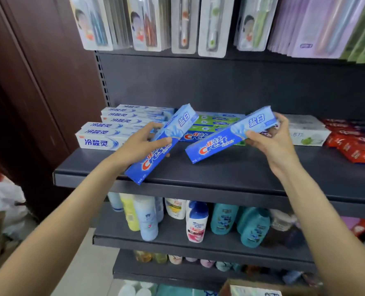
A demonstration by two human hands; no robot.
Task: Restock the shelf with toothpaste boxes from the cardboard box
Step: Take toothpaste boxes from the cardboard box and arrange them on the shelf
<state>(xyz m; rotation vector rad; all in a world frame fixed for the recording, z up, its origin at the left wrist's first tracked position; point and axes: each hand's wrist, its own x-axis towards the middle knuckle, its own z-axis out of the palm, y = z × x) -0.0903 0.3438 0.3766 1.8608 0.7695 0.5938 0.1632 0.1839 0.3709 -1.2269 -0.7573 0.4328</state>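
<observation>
On the dark grey metal shelf I see stacked white toothpaste cartons at the left, green-and-blue cartons behind in the middle, and red packets at the right, all crowding the back. My left hand grips one long blue Crest toothpaste box, tilted, its near end past the shelf's front edge. My right hand holds a second blue Crest box by its far end, slanted just above the shelf.
</observation>
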